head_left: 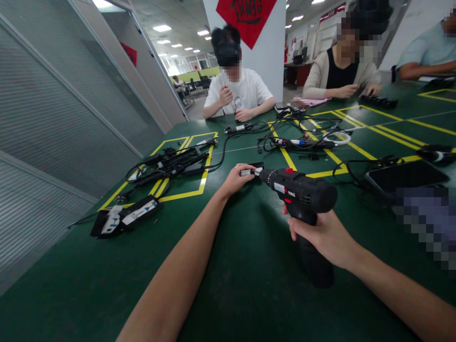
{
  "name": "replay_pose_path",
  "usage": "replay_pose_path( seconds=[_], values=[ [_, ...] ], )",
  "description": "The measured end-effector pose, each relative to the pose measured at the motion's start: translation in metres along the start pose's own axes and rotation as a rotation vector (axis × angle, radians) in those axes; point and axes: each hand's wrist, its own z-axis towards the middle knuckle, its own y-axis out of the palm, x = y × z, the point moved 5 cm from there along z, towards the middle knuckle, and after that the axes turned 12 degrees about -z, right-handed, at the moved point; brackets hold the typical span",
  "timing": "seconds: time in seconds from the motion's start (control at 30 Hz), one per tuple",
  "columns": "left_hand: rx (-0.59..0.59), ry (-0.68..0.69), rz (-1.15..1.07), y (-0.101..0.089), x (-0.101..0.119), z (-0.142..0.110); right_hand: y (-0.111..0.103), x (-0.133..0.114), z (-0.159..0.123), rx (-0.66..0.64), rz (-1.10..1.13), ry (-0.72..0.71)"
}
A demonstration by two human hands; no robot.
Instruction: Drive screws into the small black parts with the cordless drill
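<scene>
My right hand [322, 232] is wrapped round the grip of a black cordless drill [302, 187] with red switches. The drill's chuck points left and away from me, toward my left hand [238, 179]. That hand is closed on a small black part with a silvery piece [247, 173], low over the table. The drill's tip meets or nearly meets this part; contact is too small to tell. My fingers hide some of the part.
Black cable assemblies [171, 166] lie inside yellow tape lines at left, near black pouches [124, 218]. More cables [302, 142] spread across the middle back. At right lies a phone [406, 175]. Several people sit across the green table [228, 285].
</scene>
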Motion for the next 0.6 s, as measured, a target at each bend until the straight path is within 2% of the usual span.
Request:
replay_pose_path(
  seconds=[0.3, 0.6],
  values=[
    [0.008, 0.027, -0.022, 0.0003, -0.0035, -0.0005, -0.0002, -0.0016, -0.0007, -0.013, 0.018, -0.006],
    [0.008, 0.023, -0.002, 0.0001, 0.0020, -0.0010, 0.0003, -0.0031, -0.0008, -0.001, 0.055, 0.005]
  ],
)
